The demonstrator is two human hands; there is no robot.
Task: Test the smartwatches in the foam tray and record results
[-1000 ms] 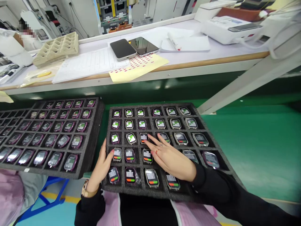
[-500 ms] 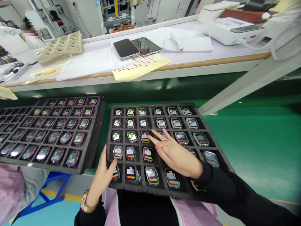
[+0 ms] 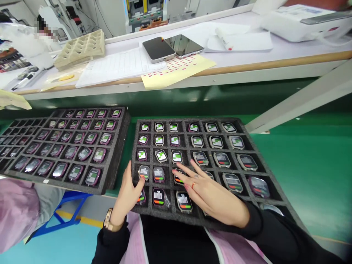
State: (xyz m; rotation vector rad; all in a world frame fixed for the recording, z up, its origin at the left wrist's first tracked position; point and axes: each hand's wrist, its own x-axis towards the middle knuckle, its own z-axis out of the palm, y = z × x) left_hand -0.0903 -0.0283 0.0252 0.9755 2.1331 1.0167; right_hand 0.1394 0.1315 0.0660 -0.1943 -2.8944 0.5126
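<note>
A dark grey foam tray (image 3: 217, 223) lies before me, its compartments holding several square smartwatch heads with lit screens. My left hand (image 3: 129, 194) grips the tray's left edge, fingers outside and thumb over the rim, near a watch (image 3: 143, 172) in the left column. Over the tray's middle, my right hand (image 3: 209, 192) is spread open, palm down. Its index fingertip is at a watch (image 3: 179, 177) in the third column, whose screen is partly covered. Just above, another watch (image 3: 177, 157) has a green-and-white screen. Lower watches, like one (image 3: 183, 201) near the front, show text above a red-and-green bar.
To the left, a stacked foam tray (image 3: 112, 161) holds more watches. Behind runs a raised shelf (image 3: 236, 71) with two phones (image 3: 158, 49), papers, a yellow sticker sheet (image 3: 176, 75) and an egg-carton-like tray (image 3: 81, 49). A slanted white post (image 3: 302, 99) stands right. A person's pink sleeve shows left.
My right hand has moved down one row. The third-row watch it touched has gone from text with a red-green bar to green-and-white. My left hand still grips the tray edge; the view has shifted.
</note>
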